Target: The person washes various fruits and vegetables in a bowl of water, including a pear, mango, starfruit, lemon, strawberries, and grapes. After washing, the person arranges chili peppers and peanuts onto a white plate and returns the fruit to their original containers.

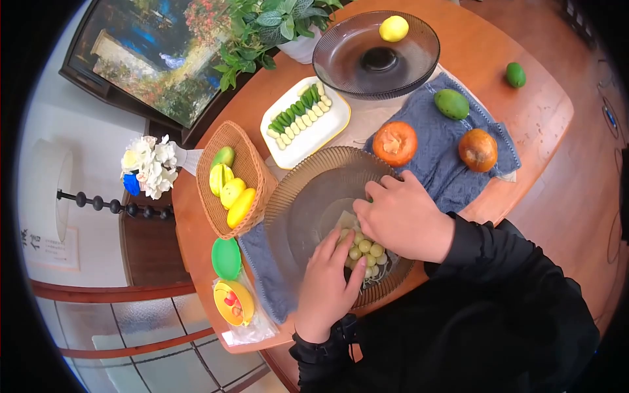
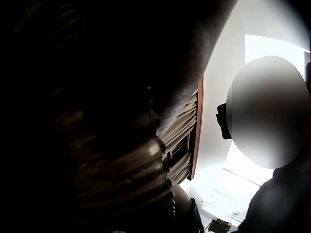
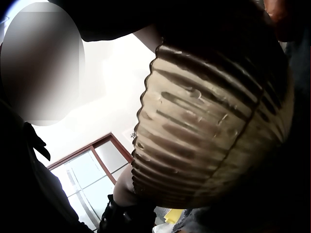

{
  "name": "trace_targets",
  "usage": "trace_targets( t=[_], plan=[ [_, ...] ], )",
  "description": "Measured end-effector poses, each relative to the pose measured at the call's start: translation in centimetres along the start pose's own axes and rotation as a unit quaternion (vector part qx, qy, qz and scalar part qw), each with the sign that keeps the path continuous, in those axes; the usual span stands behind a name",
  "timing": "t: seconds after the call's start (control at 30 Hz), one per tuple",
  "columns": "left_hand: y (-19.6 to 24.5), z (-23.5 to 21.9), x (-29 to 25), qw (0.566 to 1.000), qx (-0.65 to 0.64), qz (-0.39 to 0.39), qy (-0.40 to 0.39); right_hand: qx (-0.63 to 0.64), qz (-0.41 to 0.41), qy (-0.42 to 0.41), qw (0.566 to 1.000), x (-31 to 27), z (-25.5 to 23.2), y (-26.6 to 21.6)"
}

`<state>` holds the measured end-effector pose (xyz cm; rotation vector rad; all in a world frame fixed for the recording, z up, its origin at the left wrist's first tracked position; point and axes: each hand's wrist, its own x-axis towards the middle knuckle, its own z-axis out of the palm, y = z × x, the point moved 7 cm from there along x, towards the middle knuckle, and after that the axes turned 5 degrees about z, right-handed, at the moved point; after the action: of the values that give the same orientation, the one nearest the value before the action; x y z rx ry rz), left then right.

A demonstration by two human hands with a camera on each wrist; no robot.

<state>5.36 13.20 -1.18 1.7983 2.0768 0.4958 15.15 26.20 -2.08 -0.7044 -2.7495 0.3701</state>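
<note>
A ribbed, smoky clear bowl (image 1: 295, 196) holds a bunch of green grapes (image 1: 365, 250) near its lower right side. My left hand (image 1: 329, 278) rests on the left part of the bunch, fingers fairly straight and thumb extended over the grapes. Above the grapes, my right hand (image 1: 406, 219) has bent fingers; its thumb and whatever the fingertips touch are hidden. Thin pale strands (image 1: 377, 281) lie beneath the bunch. The left wrist view is mostly dark, while ribbed bowl wall (image 3: 194, 116) fills much of the right wrist view.
Around the bowl are a fruit basket (image 1: 259, 177), a white tray (image 1: 334, 128) of green and pale pieces, a dark glass bowl (image 1: 327, 65) with a lemon (image 1: 394, 29), an orange fruit (image 1: 395, 143), a brown fruit (image 1: 477, 150), a blue towel (image 1: 419, 170) and a yellow cup (image 1: 226, 314).
</note>
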Motion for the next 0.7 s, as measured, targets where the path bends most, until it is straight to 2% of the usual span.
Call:
trace_targets(
  t=[0.2,0.27,0.43,0.53,0.7],
  plan=[
    [0.03,-0.01,0.07,1.000,0.012,0.005,0.002,0.017,0.003,0.023,1.000,-0.07,-0.07,0.26],
    [0.13,-0.08,0.13,0.999,-0.010,-0.026,-0.022,0.009,-0.001,-0.013,1.000,-0.03,-0.01,0.22],
    [-0.29,-0.05,-0.03,0.998,-0.011,-0.050,-0.034,-0.014,-0.007,-0.024,1.000,-0.01,0.40,0.17],
    [-0.14,-0.32,0.07,0.999,-0.026,-0.031,-0.035,-0.026,-0.005,0.044,0.999,-0.03,0.26,0.24],
    [-0.38,-0.08,-0.02,0.999,-0.021,-0.034,-0.036,0.021,-0.008,0.024,0.999,-0.08,-0.12,0.09]
  ],
)
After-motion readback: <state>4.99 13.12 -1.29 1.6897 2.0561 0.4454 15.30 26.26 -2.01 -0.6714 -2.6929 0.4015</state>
